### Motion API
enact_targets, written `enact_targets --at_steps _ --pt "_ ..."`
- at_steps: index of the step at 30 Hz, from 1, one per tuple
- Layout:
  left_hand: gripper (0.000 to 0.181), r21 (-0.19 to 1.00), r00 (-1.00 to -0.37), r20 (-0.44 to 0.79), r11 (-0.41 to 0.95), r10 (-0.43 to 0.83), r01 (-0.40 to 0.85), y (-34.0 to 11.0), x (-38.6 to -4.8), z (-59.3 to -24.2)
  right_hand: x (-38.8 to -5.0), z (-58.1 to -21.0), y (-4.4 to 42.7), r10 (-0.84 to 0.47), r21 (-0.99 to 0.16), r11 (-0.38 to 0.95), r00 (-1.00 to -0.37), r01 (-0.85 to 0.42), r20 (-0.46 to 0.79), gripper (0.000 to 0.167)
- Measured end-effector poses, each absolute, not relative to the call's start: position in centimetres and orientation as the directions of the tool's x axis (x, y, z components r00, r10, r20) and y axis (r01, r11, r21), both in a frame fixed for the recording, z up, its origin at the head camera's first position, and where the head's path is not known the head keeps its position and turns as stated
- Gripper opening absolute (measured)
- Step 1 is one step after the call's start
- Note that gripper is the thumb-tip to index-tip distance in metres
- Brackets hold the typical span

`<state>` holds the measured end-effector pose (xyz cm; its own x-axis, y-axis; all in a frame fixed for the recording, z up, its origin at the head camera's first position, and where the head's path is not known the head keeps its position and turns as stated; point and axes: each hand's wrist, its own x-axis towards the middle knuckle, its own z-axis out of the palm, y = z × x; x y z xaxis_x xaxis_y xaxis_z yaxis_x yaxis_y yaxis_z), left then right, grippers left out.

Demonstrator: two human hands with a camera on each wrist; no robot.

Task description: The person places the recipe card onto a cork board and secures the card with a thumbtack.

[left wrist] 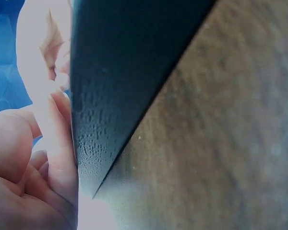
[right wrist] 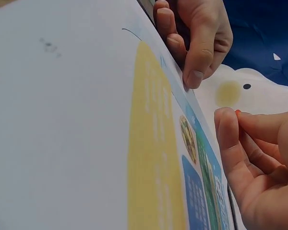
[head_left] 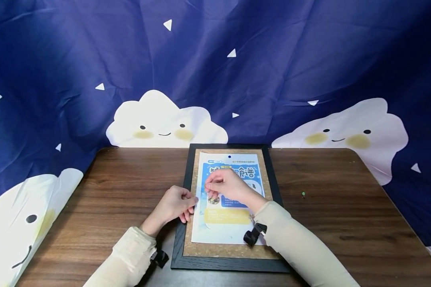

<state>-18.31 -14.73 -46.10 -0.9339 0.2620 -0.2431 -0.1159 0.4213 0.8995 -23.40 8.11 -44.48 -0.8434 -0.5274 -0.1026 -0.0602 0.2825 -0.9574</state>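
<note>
A printed poster (head_left: 222, 233) in blue, white and yellow lies on a cork board (head_left: 215, 251) with a black frame (head_left: 230, 264). A dark blue round pushpin head (head_left: 229, 156) shows at the poster's top edge. My left hand (head_left: 176, 204) is at the poster's left edge, thumb and fingertips pinching the paper there. Over the middle of the poster, my right hand (head_left: 230, 186) pinches a red pushpin (right wrist: 238, 112) between thumb and forefinger. Only a bit of its red shows; the rest is hidden by the fingers. Those fingertips look slightly above the paper.
A small green pushpin (head_left: 303, 194) lies on the brown wooden table (head_left: 344, 223), right of the board. Behind the table hangs a dark blue cloth (head_left: 215, 71) with smiling white clouds. Black wrist cameras (head_left: 251, 238) sit at both sleeves.
</note>
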Motion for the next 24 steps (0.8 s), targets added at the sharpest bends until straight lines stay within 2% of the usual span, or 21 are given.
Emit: enact_targets --at_steps 14,24 --pt "0.016 0.898 -0.935 -0.231 0.428 0.269 -0.099 -14.7 -18.4 -46.3 -24.8 -45.3 5.8 -0.498 -0.931 0.36 -0.833 0.053 -0.24 0.009" --pt "0.018 0.898 -0.935 -0.23 0.429 0.269 -0.097 -14.8 -18.5 -46.3 -25.7 -44.8 4.7 -0.48 -0.898 0.433 -0.823 0.079 -0.304 0.009"
